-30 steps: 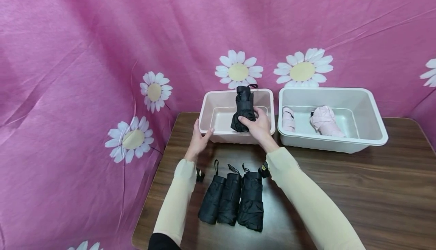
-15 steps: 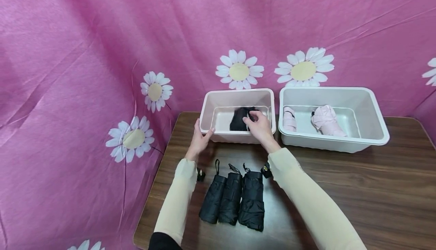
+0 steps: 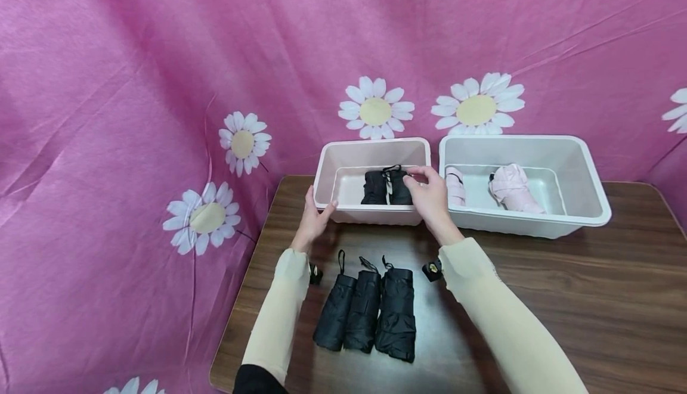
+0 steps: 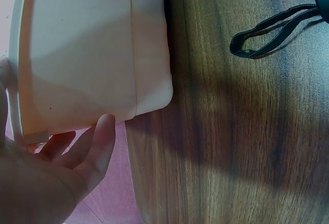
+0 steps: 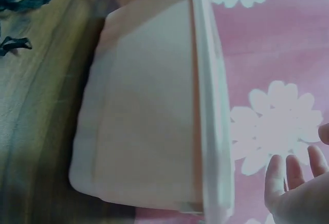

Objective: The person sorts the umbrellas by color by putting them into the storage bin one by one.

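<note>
My left hand (image 3: pixel 312 222) holds the front left corner of the smaller pinkish-white plastic bin (image 3: pixel 376 215), with the thumb over the front rim and fingers along the side. In the left wrist view, its fingers touch the bin wall (image 4: pixel 87 54). My right hand (image 3: pixel 429 196) hovers over the bin's right end, fingers loosely bent and nothing between them. Inside lie two black folded umbrellas, a left one (image 3: pixel 374 188) and a right one (image 3: pixel 399 188), side by side. The right wrist view shows the right hand (image 5: pixel 300 196) apart from the bin's rim.
In front on the wooden table (image 3: pixel 537 292) lie three black folded umbrellas in a row: left (image 3: pixel 335 316), middle (image 3: pixel 363 313) and right (image 3: pixel 396 316). A larger white bin (image 3: pixel 515 222) at the right holds two pink folded bundles. A pink flowered cloth (image 3: pixel 300 42) hangs behind.
My right hand has lowered the black umbrella into the smaller bin and let it go, then shifted right and away. My left hand has stayed at the bin's corner.
</note>
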A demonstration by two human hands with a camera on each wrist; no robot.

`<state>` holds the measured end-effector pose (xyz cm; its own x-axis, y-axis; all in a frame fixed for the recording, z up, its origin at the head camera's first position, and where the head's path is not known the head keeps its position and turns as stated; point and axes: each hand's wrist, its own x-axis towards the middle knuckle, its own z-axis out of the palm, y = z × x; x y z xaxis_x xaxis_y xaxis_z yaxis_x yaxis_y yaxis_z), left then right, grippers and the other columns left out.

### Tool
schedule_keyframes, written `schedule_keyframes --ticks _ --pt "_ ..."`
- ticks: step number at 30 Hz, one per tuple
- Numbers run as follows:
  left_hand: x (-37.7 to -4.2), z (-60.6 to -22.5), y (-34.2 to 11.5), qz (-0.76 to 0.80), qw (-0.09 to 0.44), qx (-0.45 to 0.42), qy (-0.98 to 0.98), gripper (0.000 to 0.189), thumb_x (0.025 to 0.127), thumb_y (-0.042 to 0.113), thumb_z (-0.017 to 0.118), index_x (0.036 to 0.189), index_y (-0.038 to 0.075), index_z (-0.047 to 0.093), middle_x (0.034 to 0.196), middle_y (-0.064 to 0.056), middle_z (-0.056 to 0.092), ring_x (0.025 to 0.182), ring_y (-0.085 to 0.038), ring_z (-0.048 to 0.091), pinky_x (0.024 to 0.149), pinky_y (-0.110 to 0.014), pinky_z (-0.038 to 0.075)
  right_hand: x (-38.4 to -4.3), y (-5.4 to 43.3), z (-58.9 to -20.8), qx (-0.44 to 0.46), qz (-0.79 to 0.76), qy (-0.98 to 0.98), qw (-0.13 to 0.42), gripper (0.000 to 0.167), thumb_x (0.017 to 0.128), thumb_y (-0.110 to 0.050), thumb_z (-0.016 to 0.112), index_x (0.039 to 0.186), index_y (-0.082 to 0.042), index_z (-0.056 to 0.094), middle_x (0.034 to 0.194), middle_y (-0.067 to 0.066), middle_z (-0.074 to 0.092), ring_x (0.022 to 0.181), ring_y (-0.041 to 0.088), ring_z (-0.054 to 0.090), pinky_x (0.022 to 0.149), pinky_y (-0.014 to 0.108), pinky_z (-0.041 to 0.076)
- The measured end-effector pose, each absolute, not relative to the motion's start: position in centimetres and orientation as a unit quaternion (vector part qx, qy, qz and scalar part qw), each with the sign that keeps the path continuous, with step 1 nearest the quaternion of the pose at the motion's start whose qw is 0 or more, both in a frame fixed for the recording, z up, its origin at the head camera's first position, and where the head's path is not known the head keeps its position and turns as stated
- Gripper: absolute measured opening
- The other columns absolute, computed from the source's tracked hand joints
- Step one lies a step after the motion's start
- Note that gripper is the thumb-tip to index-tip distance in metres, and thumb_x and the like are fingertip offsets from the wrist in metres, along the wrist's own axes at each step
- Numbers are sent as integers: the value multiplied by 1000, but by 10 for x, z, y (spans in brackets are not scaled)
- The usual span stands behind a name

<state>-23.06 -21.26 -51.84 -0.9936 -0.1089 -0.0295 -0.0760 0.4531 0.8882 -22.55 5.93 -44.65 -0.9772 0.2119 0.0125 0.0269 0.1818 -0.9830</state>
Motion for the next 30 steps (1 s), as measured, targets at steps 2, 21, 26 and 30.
schedule_keyframes --ticks 2,21,26,30 --pt "-231 -518 -212 -520 16 53 -853 85 92 22 64 154 4 8 153 -29 27 139 -40 32 118 -47 23 -221 62 -442 -76 641 -759 78 27 91 -12 61 114 1 64 116 17 65 99 19 56 85 24 42" --pt "-229 -518 -213 -508 16 48 -860 84 93 22 63 154 4 8 154 -26 26 140 -38 32 119 -46 22 -167 86 -462 1 591 -807 -6 35 93 -15 62 123 1 55 109 17 62 84 6 57 71 15 45" --pt "-228 -515 -211 -500 10 56 -864 85 93 24 63 154 5 8 155 -25 25 141 -37 31 119 -46 22 -151 92 -489 -2 554 -831 -56 40 92 -19 63 125 0 52 109 18 63 87 16 61 73 23 47" --pt "-227 -513 -210 -506 10 61 -860 84 93 22 63 154 5 8 155 -26 25 141 -38 30 119 -46 22 -135 93 -512 -12 543 -830 -125 47 92 -23 63 129 1 46 112 20 62 91 24 65 73 28 49"
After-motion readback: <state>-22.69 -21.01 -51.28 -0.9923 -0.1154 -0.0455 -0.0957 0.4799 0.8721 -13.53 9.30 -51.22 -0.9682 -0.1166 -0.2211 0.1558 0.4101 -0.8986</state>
